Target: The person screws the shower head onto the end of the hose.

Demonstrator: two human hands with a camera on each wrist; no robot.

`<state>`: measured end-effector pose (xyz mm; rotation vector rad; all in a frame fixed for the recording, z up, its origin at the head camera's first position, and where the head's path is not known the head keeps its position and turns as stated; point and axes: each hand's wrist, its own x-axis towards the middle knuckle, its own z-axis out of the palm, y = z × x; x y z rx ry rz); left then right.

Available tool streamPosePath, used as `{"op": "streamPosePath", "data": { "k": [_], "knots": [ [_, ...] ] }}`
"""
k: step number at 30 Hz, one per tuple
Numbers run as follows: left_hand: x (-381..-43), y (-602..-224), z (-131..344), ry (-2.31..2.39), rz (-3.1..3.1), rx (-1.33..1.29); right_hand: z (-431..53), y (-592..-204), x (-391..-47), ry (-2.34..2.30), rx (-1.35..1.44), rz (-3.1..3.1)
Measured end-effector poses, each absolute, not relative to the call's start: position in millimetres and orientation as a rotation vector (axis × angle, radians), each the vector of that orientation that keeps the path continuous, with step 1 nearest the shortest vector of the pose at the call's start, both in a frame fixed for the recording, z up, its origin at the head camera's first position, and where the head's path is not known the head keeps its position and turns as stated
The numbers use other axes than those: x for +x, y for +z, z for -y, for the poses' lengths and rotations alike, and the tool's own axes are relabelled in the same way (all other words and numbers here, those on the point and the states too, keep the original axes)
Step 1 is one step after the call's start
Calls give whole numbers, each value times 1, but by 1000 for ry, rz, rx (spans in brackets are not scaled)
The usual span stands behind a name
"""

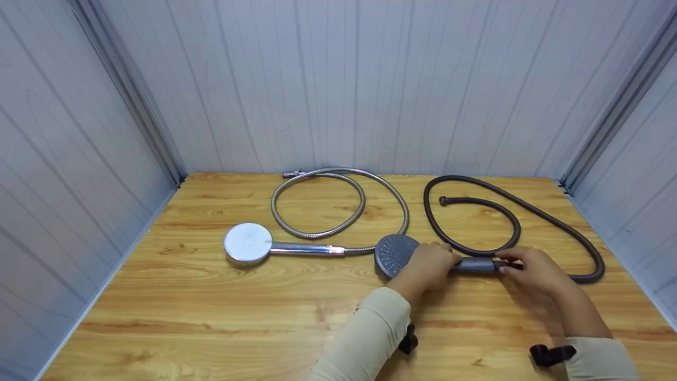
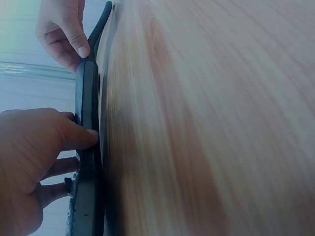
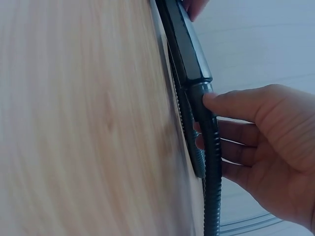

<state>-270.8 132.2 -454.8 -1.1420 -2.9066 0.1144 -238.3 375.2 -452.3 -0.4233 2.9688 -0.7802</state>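
A dark grey shower head [image 1: 394, 255] lies toward the right of the table, its round spray face up. My left hand [image 1: 432, 263] grips its handle [image 1: 474, 265] near the head, with the thumb along the near side in the left wrist view. At the handle's end, my right hand [image 1: 534, 270] pinches the connector [image 3: 199, 96] of the black hose [image 3: 212, 172] between thumb and fingers. From there the hose loops over the table behind the hands, its free end [image 1: 443, 201] lying inside the loop.
A chrome shower head [image 1: 248, 242] lies at the left, joined to a coiled silver metal hose [image 1: 318, 234] that runs behind the grey head. The wooden table [image 1: 238, 323] is bounded by pale panel walls [image 1: 328, 84] at the back and both sides.
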Motion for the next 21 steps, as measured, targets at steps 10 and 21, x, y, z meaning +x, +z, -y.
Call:
{"op": "streamPosePath", "data": {
  "k": [10, 21],
  "knots": [
    [-272, -451, -123, -22, 2814, -1139, -370, -447, -233, -781, -453, -2971],
    [-271, -442, -112, -88, 2776, -1107, -369, -443, -228, -803, -475, -3001]
  ]
}}
